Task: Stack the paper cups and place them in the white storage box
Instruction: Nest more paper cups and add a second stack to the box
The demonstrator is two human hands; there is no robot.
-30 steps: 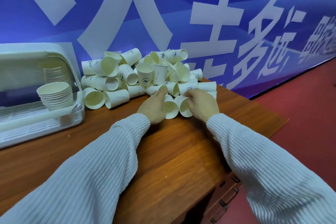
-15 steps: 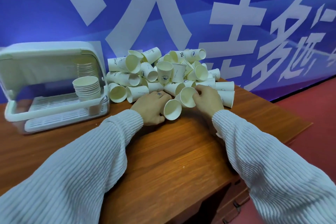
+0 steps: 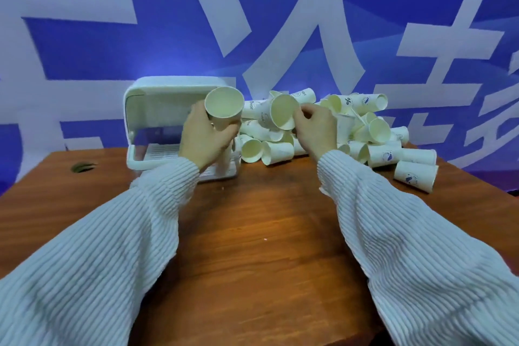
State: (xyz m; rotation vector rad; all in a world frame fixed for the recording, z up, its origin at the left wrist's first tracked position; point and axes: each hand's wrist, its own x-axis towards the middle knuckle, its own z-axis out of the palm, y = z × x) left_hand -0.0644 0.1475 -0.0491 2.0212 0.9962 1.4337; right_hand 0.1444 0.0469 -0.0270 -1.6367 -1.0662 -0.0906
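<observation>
Now | left hand [image 3: 202, 136] grips cup [image 3: 224, 107] | right hand [image 3: 314, 128] pinches second cup [image 3: 282, 115] | box [image 3: 168, 93] interior hidden

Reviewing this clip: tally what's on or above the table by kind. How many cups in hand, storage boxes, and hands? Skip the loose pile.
Paper cups in hand: 2, cup in left hand and cup in right hand
White storage box: 1
Hands: 2, left hand and right hand
Total: 5
Loose pile of cups: overlapping, not countable.
</observation>
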